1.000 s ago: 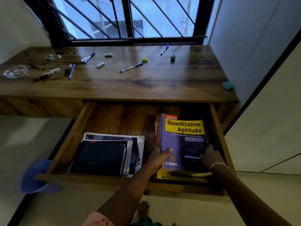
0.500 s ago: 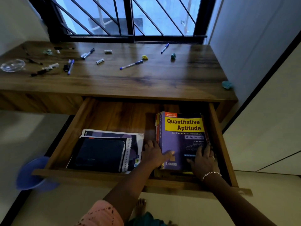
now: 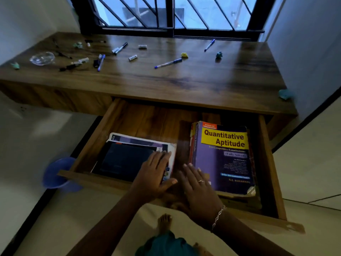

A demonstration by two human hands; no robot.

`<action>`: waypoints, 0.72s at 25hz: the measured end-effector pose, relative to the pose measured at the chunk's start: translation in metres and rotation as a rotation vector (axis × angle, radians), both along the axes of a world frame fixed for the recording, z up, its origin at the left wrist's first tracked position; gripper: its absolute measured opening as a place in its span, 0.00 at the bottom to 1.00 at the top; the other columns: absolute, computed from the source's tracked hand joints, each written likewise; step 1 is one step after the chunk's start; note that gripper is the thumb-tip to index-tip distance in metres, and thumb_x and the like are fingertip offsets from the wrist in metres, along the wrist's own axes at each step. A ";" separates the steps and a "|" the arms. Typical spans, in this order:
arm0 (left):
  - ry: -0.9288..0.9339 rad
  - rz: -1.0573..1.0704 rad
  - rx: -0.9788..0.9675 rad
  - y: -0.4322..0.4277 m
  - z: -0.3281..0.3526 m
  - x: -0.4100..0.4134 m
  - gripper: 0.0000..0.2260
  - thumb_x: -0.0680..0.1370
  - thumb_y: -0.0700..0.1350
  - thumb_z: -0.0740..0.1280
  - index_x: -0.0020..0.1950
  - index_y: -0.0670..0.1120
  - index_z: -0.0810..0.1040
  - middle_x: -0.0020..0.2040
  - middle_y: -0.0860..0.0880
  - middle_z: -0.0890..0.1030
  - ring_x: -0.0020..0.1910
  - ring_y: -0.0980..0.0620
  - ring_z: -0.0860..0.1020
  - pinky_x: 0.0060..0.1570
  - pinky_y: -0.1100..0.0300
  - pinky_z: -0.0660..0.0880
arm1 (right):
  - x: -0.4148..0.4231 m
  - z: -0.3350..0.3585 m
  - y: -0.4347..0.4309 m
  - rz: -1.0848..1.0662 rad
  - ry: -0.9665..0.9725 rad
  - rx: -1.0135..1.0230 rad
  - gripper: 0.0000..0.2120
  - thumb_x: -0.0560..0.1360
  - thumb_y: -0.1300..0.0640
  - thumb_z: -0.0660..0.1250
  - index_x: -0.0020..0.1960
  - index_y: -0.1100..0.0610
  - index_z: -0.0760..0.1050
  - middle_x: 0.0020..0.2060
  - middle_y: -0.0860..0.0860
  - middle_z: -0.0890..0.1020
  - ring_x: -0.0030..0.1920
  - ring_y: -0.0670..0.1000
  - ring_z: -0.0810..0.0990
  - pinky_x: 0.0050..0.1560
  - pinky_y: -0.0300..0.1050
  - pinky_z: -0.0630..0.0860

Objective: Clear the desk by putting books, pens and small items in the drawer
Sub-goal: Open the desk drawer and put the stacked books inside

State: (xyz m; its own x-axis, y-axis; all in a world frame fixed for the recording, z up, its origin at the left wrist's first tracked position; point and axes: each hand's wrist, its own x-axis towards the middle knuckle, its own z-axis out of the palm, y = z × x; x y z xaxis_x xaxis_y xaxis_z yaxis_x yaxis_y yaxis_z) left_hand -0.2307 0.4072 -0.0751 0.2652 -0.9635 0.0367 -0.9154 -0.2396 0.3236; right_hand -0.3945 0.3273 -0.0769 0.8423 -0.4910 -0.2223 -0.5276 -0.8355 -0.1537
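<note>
- Hands are letting go of the big book (image 3: 224,157); a moment ago both were gripping its near end, and now they are lying flat with nothing in them
- the left hand (image 3: 154,175) is spread open, fingers straight, resting on the right edge of the dark book (image 3: 125,160) and the papers under it, on the left side of the drawer (image 3: 271,159)
- the right hand (image 3: 198,187) is open too, fingers straight and close together, sitting over the gap between the two piles, with its edge just touching the near left corner of the big book
- the big book is lying flat on the right side of the drawer, close to the right wall, on top of another book that is peeking out below it
- so the books are looking put away; I think that part is done
- the desk (image 3: 184,84) is still holding lots of little things: a pen (image 3: 168,63) near the middle, a pen (image 3: 209,44) by the window, a pen (image 3: 101,62) on the left, a marker (image 3: 120,48), a clear bowl (image 3: 42,58), small green and yellow bits, and a green lump (image 3: 285,94) at the right edge
- I am guessing the hands are going to reach up to the desk next for the pens; there is bare wood at the back of the drawer for them
</note>
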 end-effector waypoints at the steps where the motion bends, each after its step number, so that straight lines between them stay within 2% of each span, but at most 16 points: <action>1: -0.049 -0.020 0.017 0.006 -0.002 0.002 0.38 0.75 0.70 0.42 0.72 0.43 0.61 0.69 0.41 0.71 0.68 0.42 0.68 0.60 0.50 0.68 | 0.001 -0.006 0.003 0.084 0.007 -0.015 0.37 0.72 0.32 0.45 0.67 0.58 0.65 0.65 0.58 0.74 0.68 0.57 0.68 0.73 0.54 0.56; 3: -0.130 -0.081 0.045 0.009 -0.008 0.009 0.35 0.77 0.68 0.43 0.70 0.43 0.63 0.65 0.41 0.74 0.66 0.44 0.70 0.57 0.49 0.73 | 0.004 -0.016 0.003 0.172 -0.012 -0.060 0.38 0.69 0.34 0.49 0.68 0.60 0.60 0.64 0.59 0.74 0.68 0.58 0.68 0.70 0.52 0.50; 5: -0.197 -0.129 0.034 0.007 -0.009 0.013 0.35 0.76 0.68 0.43 0.69 0.43 0.64 0.65 0.42 0.75 0.66 0.44 0.69 0.59 0.48 0.72 | 0.009 -0.017 -0.001 0.164 -0.026 -0.094 0.37 0.69 0.34 0.48 0.67 0.60 0.61 0.63 0.59 0.75 0.65 0.58 0.72 0.71 0.55 0.60; 7: -0.237 -0.158 0.006 0.000 -0.009 0.017 0.36 0.75 0.69 0.43 0.69 0.43 0.63 0.66 0.42 0.74 0.68 0.46 0.65 0.62 0.48 0.69 | 0.013 -0.013 -0.007 0.130 -0.065 -0.124 0.37 0.70 0.34 0.47 0.67 0.60 0.61 0.63 0.59 0.75 0.64 0.58 0.74 0.63 0.56 0.68; 9: -0.250 -0.196 -0.001 -0.010 -0.008 0.022 0.38 0.74 0.71 0.44 0.70 0.42 0.62 0.68 0.41 0.72 0.69 0.46 0.62 0.66 0.50 0.64 | 0.018 -0.011 -0.017 0.097 -0.088 -0.162 0.35 0.74 0.35 0.43 0.67 0.60 0.61 0.64 0.59 0.75 0.64 0.58 0.74 0.60 0.58 0.67; 12: -0.278 -0.245 0.022 -0.030 -0.008 0.032 0.42 0.71 0.74 0.44 0.72 0.43 0.59 0.71 0.41 0.68 0.72 0.46 0.58 0.70 0.52 0.52 | 0.028 -0.013 -0.040 0.078 -0.104 -0.211 0.37 0.75 0.34 0.37 0.69 0.61 0.59 0.66 0.60 0.72 0.67 0.59 0.70 0.63 0.58 0.65; 16: -0.268 -0.221 0.071 -0.065 -0.006 0.047 0.47 0.69 0.76 0.43 0.75 0.43 0.52 0.75 0.41 0.60 0.75 0.44 0.53 0.71 0.46 0.48 | 0.046 -0.012 -0.074 0.121 -0.125 -0.306 0.40 0.71 0.33 0.47 0.70 0.62 0.57 0.68 0.61 0.69 0.68 0.61 0.68 0.67 0.57 0.65; 18: -0.327 -0.179 0.099 -0.082 -0.006 0.052 0.47 0.69 0.76 0.42 0.75 0.42 0.50 0.76 0.41 0.58 0.75 0.44 0.50 0.73 0.43 0.48 | 0.054 -0.007 -0.092 0.110 -0.144 -0.326 0.40 0.70 0.34 0.49 0.71 0.62 0.56 0.69 0.61 0.67 0.70 0.61 0.63 0.73 0.55 0.54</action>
